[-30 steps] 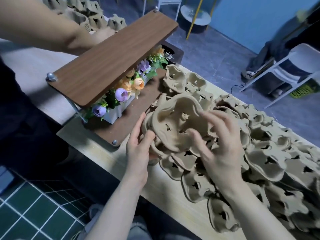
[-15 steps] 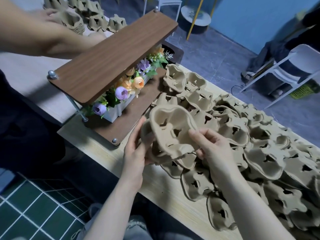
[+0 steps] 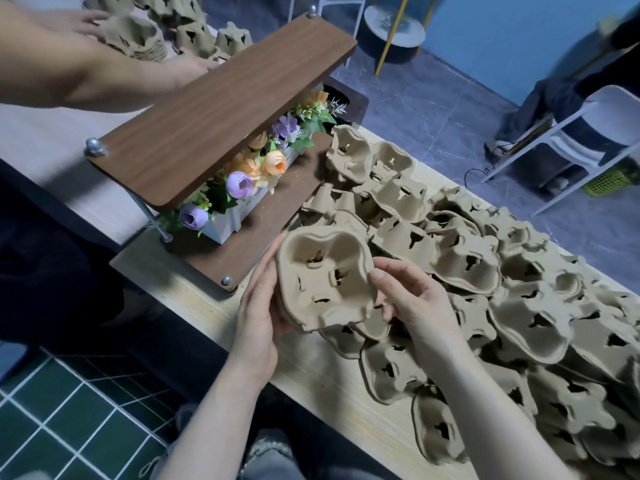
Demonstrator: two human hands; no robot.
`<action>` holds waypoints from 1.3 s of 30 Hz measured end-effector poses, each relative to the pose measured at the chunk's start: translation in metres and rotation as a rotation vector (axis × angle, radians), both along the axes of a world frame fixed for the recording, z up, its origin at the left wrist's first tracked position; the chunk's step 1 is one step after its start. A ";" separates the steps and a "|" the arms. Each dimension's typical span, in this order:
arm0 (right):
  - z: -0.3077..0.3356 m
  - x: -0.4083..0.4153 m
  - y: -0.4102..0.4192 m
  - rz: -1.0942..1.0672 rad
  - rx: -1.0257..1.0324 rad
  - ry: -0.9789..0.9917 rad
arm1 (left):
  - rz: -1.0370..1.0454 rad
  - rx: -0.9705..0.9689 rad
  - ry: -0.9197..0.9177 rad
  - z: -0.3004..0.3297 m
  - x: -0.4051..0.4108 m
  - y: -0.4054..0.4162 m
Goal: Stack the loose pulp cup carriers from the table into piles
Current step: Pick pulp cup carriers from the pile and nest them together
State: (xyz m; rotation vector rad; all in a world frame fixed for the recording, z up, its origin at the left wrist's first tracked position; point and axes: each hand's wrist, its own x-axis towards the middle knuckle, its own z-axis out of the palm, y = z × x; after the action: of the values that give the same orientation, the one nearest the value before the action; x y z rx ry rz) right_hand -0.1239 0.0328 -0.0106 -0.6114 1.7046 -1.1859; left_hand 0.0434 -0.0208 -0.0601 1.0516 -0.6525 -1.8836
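Note:
A small stack of brown pulp cup carriers (image 3: pixel 323 282) is held tilted toward me above the table's near edge, cup hollows facing up. My left hand (image 3: pixel 258 306) cups its left side from below. My right hand (image 3: pixel 412 303) holds its right edge, thumb on top and fingers curled under. To the right, several loose carriers (image 3: pixel 502 289) lie jumbled over the light wooden table (image 3: pixel 332 393), some rim up and some upside down.
A two-tier dark wood shelf (image 3: pixel 211 109) with a white box of artificial flowers (image 3: pixel 242 181) stands just left of the stack. Beyond it another person's arms (image 3: pixel 86 71) handle stacked carriers (image 3: pixel 138 36). A white chair (image 3: pixel 588 126) stands on the floor at right.
Both hands lifted the stack out of the jumble and drew it toward me. It is now squared up and tilted to face me. The other person's hands moved onto their stack.

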 end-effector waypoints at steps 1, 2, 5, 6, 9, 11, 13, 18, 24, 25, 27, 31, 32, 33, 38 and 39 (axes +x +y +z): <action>0.000 -0.003 -0.002 0.012 -0.005 0.010 | -0.020 0.006 0.015 0.001 -0.001 -0.001; 0.000 -0.005 -0.005 0.021 -0.004 0.018 | -0.045 0.003 0.025 0.002 -0.001 -0.003; 0.000 -0.013 -0.014 0.031 -0.001 0.000 | -0.085 -0.040 -0.007 0.002 -0.003 -0.009; 0.001 -0.015 -0.017 0.037 0.000 -0.010 | -0.071 -0.050 -0.016 0.002 -0.004 -0.012; 0.001 -0.024 -0.027 0.062 0.013 -0.014 | -0.038 -0.099 -0.029 0.001 -0.010 -0.021; 0.004 -0.033 -0.037 0.101 0.008 0.016 | -0.027 -0.122 -0.038 0.002 -0.014 -0.028; 0.007 -0.043 -0.054 0.147 -0.005 0.079 | -0.009 -0.133 -0.054 0.003 -0.017 -0.034; 0.000 -0.081 -0.116 0.114 -0.032 0.265 | 0.017 -0.106 -0.090 0.001 -0.022 -0.046; -0.053 -0.102 -0.191 0.302 0.040 0.606 | 0.067 -0.102 -0.095 0.004 -0.018 -0.055; -0.061 -0.103 -0.200 0.352 0.052 0.686 | 0.073 -0.107 -0.096 0.004 -0.016 -0.057; -0.076 -0.103 -0.215 0.472 0.085 0.889 | 0.099 -0.108 -0.105 0.005 -0.011 -0.061; -0.093 -0.096 -0.234 0.603 0.110 1.134 | 0.138 -0.103 -0.138 0.004 -0.001 -0.063; -0.094 -0.095 -0.236 0.607 0.105 1.188 | 0.140 -0.098 -0.141 0.004 0.001 -0.062; -0.093 -0.094 -0.237 0.608 0.105 1.238 | 0.142 -0.092 -0.143 0.004 0.001 -0.062; -0.085 -0.102 -0.231 0.447 0.019 1.290 | 0.117 -0.091 -0.158 0.003 0.000 -0.060; -0.081 -0.105 -0.228 0.416 -0.017 1.275 | 0.103 -0.092 -0.158 0.002 -0.001 -0.059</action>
State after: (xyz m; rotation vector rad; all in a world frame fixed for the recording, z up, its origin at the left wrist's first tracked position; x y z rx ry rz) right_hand -0.2290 -0.1956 -0.0918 -1.8875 2.3481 -0.4465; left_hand 0.0426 -0.0800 -0.0577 1.1603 -0.7536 -1.6788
